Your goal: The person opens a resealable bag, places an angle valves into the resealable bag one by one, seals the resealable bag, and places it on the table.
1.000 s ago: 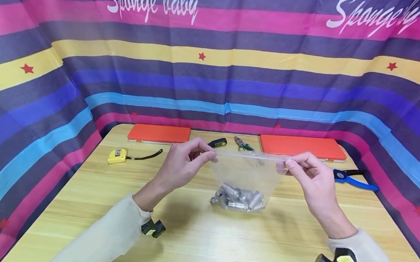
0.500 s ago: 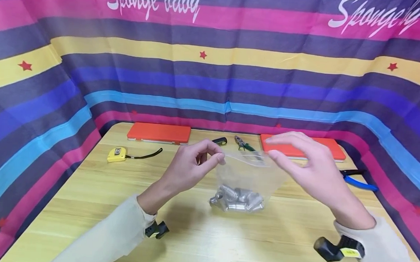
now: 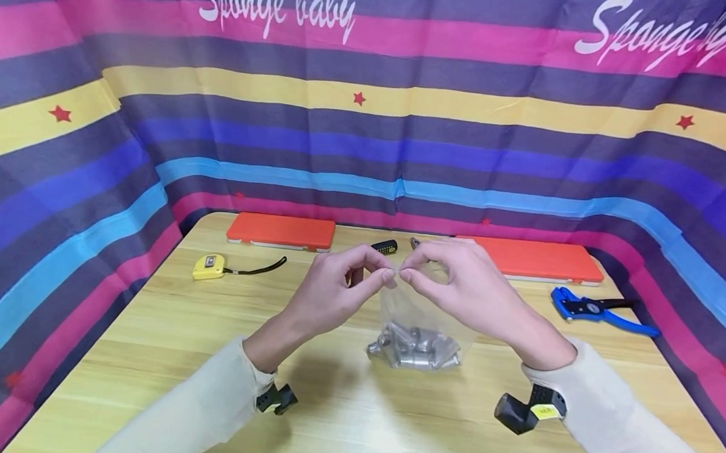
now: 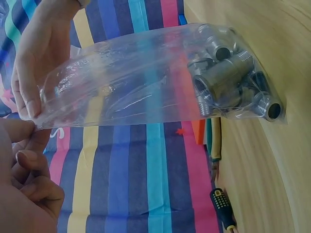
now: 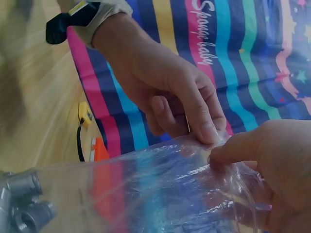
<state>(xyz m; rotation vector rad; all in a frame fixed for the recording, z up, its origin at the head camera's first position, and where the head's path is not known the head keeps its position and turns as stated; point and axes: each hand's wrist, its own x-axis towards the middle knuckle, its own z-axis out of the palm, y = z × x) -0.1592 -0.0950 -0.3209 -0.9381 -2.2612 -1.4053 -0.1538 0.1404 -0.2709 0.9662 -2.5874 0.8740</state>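
Both forearms, in pale sleeves, were raised and angled inward. The left hand and right hand met fingertip to fingertip, each with thumb and forefinger closed in a pinch, the remaining fingers loosely curled. Wrists were slightly bent.

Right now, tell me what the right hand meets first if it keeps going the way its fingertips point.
The right hand points toward the left hand along the bag's top edge. Its fingertips would meet the left hand's fingertips almost at once; they look nearly touching, though depth is unclear.

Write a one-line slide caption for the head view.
Both hands, left and right, pinch a clear bag of metal fittings above the table.
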